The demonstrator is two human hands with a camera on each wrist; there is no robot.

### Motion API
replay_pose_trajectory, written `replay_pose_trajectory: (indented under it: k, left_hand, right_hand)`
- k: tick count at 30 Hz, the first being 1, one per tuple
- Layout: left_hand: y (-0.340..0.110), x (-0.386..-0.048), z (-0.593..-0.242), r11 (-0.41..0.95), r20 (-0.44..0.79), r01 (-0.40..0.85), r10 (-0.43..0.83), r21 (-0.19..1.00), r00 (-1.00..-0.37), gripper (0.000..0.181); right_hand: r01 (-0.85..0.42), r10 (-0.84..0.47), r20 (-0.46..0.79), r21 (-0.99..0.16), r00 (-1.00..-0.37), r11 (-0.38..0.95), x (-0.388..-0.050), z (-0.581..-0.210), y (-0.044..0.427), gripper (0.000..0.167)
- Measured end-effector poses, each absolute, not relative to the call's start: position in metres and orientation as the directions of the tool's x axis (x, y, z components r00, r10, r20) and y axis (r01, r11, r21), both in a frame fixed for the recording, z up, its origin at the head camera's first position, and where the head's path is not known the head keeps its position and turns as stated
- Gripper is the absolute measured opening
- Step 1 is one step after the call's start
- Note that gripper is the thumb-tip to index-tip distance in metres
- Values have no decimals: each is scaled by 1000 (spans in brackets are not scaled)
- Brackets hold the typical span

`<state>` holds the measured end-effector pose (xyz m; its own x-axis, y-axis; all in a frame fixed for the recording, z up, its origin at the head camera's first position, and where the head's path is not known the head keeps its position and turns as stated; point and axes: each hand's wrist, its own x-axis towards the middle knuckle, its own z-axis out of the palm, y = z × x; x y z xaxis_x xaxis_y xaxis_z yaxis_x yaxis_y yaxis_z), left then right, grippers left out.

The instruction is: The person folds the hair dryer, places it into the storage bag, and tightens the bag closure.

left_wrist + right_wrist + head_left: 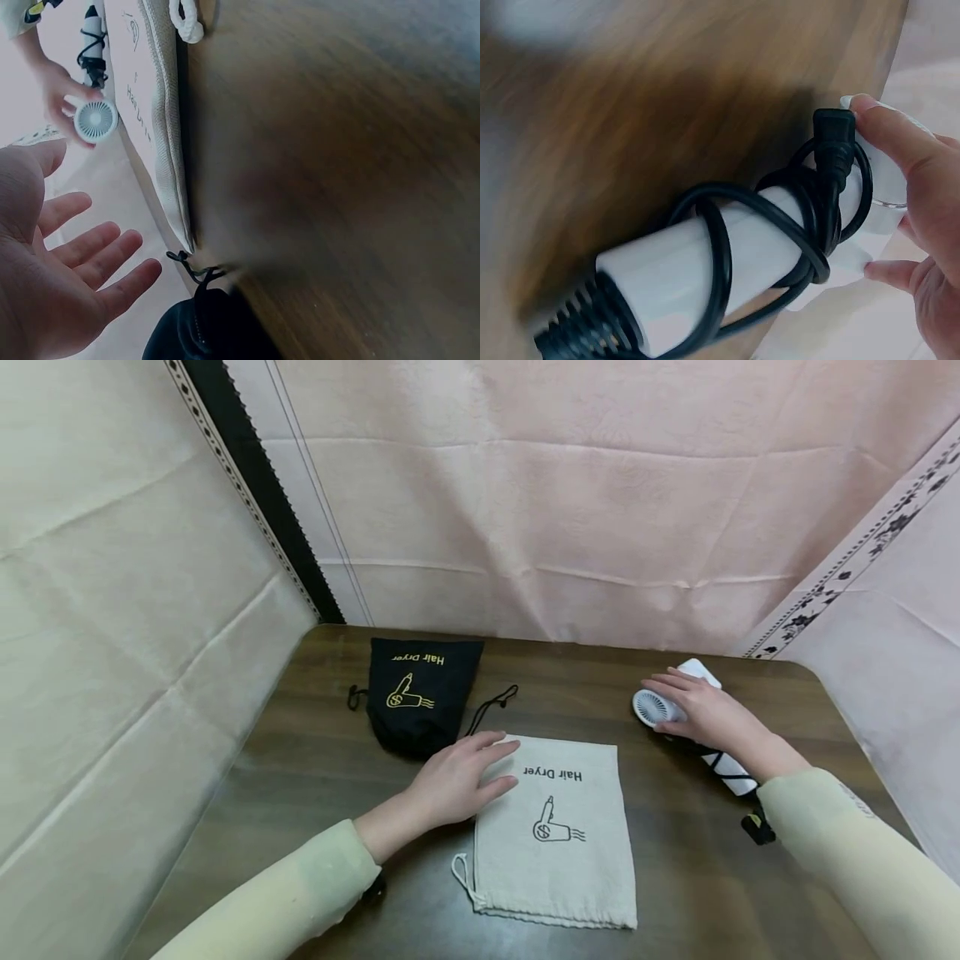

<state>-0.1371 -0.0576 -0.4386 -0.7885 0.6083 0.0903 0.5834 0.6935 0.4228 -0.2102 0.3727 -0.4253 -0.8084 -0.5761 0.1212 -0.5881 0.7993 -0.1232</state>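
A white hair dryer (731,773) with its black cord (724,255) wound round the handle lies at the right of the table. My right hand (708,714) grips its head, thumb and fingers on either side, beside the round vent (654,707). A white drawstring bag (555,877), printed "Hair Dryer", lies flat in the middle. Over its upper left edge my left hand (465,778) is held with fingers spread, holding nothing; in the left wrist view the fingers of this hand (67,262) are parted and relaxed. Whether it touches the cloth I cannot tell.
A black drawstring bag (423,697) with a yellow dryer print lies at the back left, its black cords (491,706) out to the sides. The wooden table (300,810) is bordered by a pale cloth (525,527) at the back and both sides.
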Motion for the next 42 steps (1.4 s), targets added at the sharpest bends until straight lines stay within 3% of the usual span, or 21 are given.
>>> replay_pose_trajectory:
  k: [17, 21, 28, 36, 42]
  left_hand:
    - [-64, -133, -435, 718, 75, 558, 585, 415, -808, 54]
    - [-64, -133, -435, 717, 70, 559, 588, 416, -806, 54]
    - [-63, -134, -435, 714, 69, 566, 595, 412, -801, 54]
    - [-62, -139, -435, 702, 99, 589, 606, 400, -790, 54]
    - [-63, -146, -438, 692, 118, 615, 622, 378, -774, 53]
  right_hand:
    - [-809, -798, 173, 18, -577, 588, -237, -427, 284, 73]
    - [-828, -823, 137, 35, -551, 560, -238, -431, 275, 72]
    - [-812, -806, 126, 10, -578, 584, -234, -434, 276, 85]
    - [-718, -683, 269, -54, -679, 694, -208, -423, 320, 86]
    - [-642, -609, 242, -84, -755, 762, -190, -437, 349, 86]
